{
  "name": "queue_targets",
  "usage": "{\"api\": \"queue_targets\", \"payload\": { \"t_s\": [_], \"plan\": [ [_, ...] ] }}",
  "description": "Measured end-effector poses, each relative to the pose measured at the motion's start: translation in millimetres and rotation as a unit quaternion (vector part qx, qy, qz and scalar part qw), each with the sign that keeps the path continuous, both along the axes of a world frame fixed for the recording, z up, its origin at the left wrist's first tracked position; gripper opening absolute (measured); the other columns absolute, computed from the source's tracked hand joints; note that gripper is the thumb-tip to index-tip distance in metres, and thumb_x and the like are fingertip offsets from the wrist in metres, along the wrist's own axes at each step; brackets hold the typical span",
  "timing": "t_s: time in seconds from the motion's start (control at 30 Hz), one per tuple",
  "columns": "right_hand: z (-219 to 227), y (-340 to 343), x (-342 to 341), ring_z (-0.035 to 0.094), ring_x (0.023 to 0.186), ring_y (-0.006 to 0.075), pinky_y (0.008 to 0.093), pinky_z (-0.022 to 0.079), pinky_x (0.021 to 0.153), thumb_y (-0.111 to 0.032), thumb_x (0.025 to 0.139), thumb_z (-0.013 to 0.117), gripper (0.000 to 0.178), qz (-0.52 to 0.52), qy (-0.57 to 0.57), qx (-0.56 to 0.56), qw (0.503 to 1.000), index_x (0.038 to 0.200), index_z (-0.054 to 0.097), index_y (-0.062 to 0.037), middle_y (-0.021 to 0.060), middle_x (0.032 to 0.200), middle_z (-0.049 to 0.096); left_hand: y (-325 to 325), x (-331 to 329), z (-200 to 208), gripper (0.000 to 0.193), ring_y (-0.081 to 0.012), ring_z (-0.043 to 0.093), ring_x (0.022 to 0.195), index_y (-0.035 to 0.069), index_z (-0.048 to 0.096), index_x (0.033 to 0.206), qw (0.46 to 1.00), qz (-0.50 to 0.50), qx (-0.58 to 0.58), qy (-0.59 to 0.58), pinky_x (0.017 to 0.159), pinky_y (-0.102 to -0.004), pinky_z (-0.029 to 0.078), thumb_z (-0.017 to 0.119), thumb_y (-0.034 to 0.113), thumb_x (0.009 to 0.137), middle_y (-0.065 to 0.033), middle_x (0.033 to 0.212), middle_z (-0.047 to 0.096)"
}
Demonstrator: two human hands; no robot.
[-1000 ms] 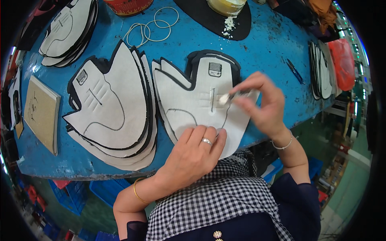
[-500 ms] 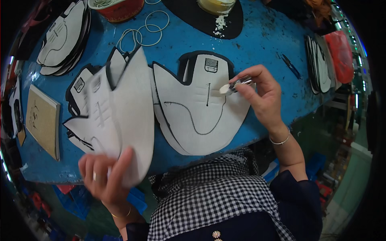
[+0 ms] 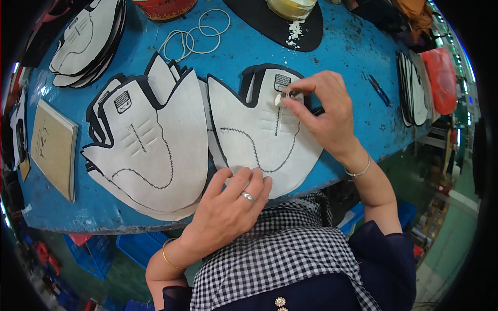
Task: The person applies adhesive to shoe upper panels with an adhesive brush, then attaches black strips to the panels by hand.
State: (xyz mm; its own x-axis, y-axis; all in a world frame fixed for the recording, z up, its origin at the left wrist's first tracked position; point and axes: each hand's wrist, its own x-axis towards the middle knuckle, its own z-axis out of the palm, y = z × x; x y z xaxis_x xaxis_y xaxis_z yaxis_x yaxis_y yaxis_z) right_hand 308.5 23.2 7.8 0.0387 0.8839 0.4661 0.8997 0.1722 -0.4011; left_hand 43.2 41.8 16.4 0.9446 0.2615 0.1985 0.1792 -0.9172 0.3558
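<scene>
My right hand (image 3: 328,115) pinches a short metallic tool with a pale, blunt tip (image 3: 279,100); its exact kind is hard to make out. The tip sits at the upper end of the short straight stitch line on a white shoe upper (image 3: 275,150), below its black mesh patch. This black-edged upper tops a small pile. Down at its near left edge rest the fingertips of my left hand (image 3: 228,207), fingers spread and holding nothing. To the left lies another pile of matching white uppers (image 3: 188,135), stitched side up.
A yellowish container (image 3: 292,9) with white crumbs (image 3: 295,32) stands on a black sheet (image 3: 249,19). Around lie rubber bands (image 3: 189,41), a red tub (image 3: 166,9), a notebook (image 3: 52,150), a pen (image 3: 379,90), more uppers (image 3: 78,46) and a red bag (image 3: 440,80).
My left hand has laid an upper on the left pile, let it go and moved right onto the other pile. My right hand has shifted the tool up and left toward the mesh patch.
</scene>
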Motion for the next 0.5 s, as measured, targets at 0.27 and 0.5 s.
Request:
{"api": "queue_targets", "payload": {
  "t_s": [0.27,0.5],
  "plan": [
    [15.5,-24.2,-11.1,0.06,0.074,0.0189,0.0332,0.046,0.077,-0.015,0.072,0.086,0.027,0.127,0.06,-0.071,0.988,0.093,0.07,-0.0088,0.0015,0.081,0.067,11.2,6.1,23.5,0.035,-0.0259,0.062,0.104,0.002,0.067,0.114,0.996,-0.009,-0.081,0.027,0.088,-0.0402,0.05,0.072,0.013,0.081,-0.0114,0.113,0.064],
    [22.4,65.5,82.0,0.063,0.099,0.0076,0.0236,0.048,0.091,-0.013,0.098,0.067,0.017,-0.043,0.308,-0.005,0.951,0.113,0.068,-0.0036,0.0017,0.103,0.069,9.8,29.4,5.4,0.033,-0.0229,0.059,0.081,-0.005,0.068,0.109,0.999,0.011,0.032,-0.035,0.086,-0.037,0.049,0.062,0.006,0.079,-0.0091,0.084,0.057]
  ]
}}
